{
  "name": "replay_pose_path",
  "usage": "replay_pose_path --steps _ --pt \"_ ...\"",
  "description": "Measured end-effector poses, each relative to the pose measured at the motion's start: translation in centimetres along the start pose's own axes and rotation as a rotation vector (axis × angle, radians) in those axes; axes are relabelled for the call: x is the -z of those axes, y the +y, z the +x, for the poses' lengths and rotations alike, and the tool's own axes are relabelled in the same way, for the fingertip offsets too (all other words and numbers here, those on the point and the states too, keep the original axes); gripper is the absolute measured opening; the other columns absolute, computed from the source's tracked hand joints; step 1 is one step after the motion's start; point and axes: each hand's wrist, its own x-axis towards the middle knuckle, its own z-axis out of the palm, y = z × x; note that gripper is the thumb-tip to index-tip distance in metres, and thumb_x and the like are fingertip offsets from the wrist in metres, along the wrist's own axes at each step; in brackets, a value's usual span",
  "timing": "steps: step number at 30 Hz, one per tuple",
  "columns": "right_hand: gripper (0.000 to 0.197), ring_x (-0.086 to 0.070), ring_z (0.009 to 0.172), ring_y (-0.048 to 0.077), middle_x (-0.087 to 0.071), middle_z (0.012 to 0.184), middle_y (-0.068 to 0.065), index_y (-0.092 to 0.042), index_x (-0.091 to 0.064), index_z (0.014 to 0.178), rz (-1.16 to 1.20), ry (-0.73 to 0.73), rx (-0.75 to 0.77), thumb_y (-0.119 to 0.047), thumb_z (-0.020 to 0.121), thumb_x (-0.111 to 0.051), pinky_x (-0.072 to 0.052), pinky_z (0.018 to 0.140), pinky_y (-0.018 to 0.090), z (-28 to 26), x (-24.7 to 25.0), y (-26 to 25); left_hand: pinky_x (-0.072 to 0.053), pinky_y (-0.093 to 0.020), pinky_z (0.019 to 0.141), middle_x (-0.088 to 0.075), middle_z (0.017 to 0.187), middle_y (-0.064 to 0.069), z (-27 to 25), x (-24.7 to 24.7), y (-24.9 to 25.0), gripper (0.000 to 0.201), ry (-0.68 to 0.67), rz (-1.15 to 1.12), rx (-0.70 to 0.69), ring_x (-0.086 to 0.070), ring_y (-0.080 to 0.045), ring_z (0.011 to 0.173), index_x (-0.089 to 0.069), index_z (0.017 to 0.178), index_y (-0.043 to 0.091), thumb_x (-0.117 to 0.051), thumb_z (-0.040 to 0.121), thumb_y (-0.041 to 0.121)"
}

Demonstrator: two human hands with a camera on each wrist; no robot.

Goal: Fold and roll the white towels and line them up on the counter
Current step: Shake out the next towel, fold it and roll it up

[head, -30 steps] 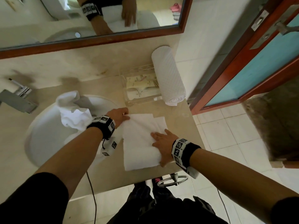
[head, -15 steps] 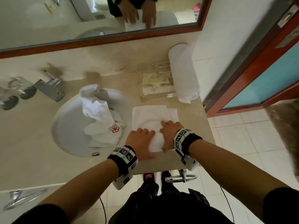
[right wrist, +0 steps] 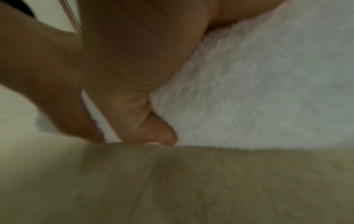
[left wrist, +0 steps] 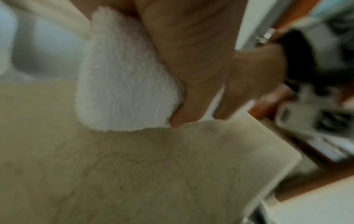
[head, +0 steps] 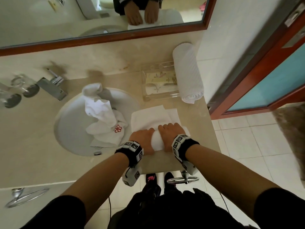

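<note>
Head view: both my hands press side by side on the folded towel (head: pixel 149 119) at the near right of the beige desk (head: pixel 29 142), beside the round white sink (head: pixel 71 129). My left hand (head: pixel 143 140) and right hand (head: pixel 170 132) each curl over the rolled near end, a narrow grip holding that roll, while the far half of the towel lies flat on the desk toward the wall. The wrists are bent down, forearms reaching in from the near edge, each banded with a black strap carrying square black-and-white markers.

No writing can be read; the only mark is a red flower emblem on the crumpled towel (head: pixel 105 119) heaped in the sink. The packets in the clear tray (head: pixel 158 83) carry print too small to read.

Count: three white towels, one under my hands, one crumpled in the sink, and one rolled towel (head: pixel 188 72) lying at the right end of the desk just beside the tray. Two glasses (head: pixel 14 90) stand at the far left near the chrome faucet (head: pixel 52 85).

Left wrist view: my thumb (left wrist: pixel 193 84) tucks under the roll's end against the desk. Right wrist view, blurred: my thumb tip (right wrist: pixel 159 131) sits at the roll's base.
</note>
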Motion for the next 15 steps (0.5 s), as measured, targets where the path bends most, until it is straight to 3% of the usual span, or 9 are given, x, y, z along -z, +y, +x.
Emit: replay_pose_path --steps 3,5,7,9,11,12,14,15 --pt "0.062 -0.062 0.094 0.025 -0.063 0.105 0.002 -0.023 -0.050 0.114 0.081 -0.132 0.006 -0.048 0.063 -0.074 -0.048 0.085 0.035 1.1 1.3 0.4 -0.042 -0.041 0.093 -0.052 0.125 -0.004 -0.5 -0.4 1.1 0.078 0.078 0.168 -0.035 -0.053 -0.027 0.113 -0.034 0.135 0.018 -0.069 0.072 0.047" --pt "0.047 -0.065 0.080 0.022 -0.069 0.092 -0.001 -0.025 -0.063 0.097 0.148 -0.251 0.003 -0.045 0.056 -0.076 -0.056 0.078 0.035 1.6 2.0 0.4 -0.036 -0.041 0.098 -0.048 0.129 -0.006 -0.8 -1.2 1.9 0.076 0.147 0.240 -0.081 -0.048 -0.029 0.116 -0.032 0.138 0.015 -0.065 0.077 0.045" --pt "0.032 -0.065 0.070 0.020 -0.071 0.079 -0.001 -0.026 -0.069 0.079 0.224 -0.348 0.017 -0.039 0.051 -0.076 -0.059 0.071 0.036 1.9 2.5 -0.1 -0.035 -0.040 0.097 -0.049 0.129 -0.004 -1.0 -1.8 1.9 0.070 0.165 0.193 -0.056 -0.048 -0.028 0.115 -0.034 0.136 0.017 -0.061 0.079 0.049" --pt "0.034 -0.066 0.068 0.022 -0.070 0.075 0.000 -0.025 -0.069 0.077 0.277 -0.388 0.020 -0.038 0.047 -0.074 -0.061 0.067 0.038 2.1 2.4 -0.3 -0.037 -0.039 0.094 -0.053 0.126 -0.001 -0.5 -1.7 1.2 0.070 0.144 0.125 -0.033 -0.052 -0.026 0.111 -0.038 0.133 0.022 -0.063 0.076 0.053" --pt "0.049 -0.066 0.077 0.023 -0.070 0.087 0.001 -0.025 -0.066 0.091 0.323 -0.344 0.007 -0.045 0.048 -0.076 -0.061 0.071 0.040 2.1 1.8 0.0 -0.042 -0.039 0.091 -0.059 0.119 0.001 0.2 -0.7 0.9 0.074 0.093 0.065 -0.044 -0.058 -0.025 0.106 -0.041 0.129 0.026 -0.067 0.068 0.059" --pt "0.063 -0.065 0.087 0.023 -0.068 0.100 0.002 -0.025 -0.062 0.105 0.274 -0.280 0.014 -0.050 0.050 -0.078 -0.058 0.078 0.040 1.8 1.4 0.2 -0.045 -0.039 0.090 -0.062 0.115 0.001 0.7 0.0 0.8 0.075 0.047 0.043 -0.038 -0.060 -0.024 0.103 -0.043 0.127 0.027 -0.070 0.065 0.059" --pt "0.089 -0.054 0.108 0.026 -0.054 0.122 0.004 -0.019 -0.043 0.133 0.056 -0.117 0.056 -0.054 0.058 -0.079 -0.046 0.093 0.042 1.0 0.6 0.5 -0.050 -0.036 0.087 -0.064 0.113 0.000 1.7 1.2 0.7 0.074 -0.062 0.016 -0.006 -0.063 -0.024 0.100 -0.046 0.124 0.027 -0.074 0.061 0.055" --pt "0.092 -0.049 0.114 0.028 -0.049 0.128 0.006 -0.016 -0.036 0.139 -0.042 -0.036 0.091 -0.048 0.064 -0.079 -0.041 0.095 0.042 0.5 0.0 0.5 -0.052 -0.036 0.086 -0.063 0.115 0.000 2.2 1.6 0.6 0.074 -0.115 0.002 0.008 -0.063 -0.024 0.100 -0.047 0.124 0.027 -0.075 0.060 0.052"
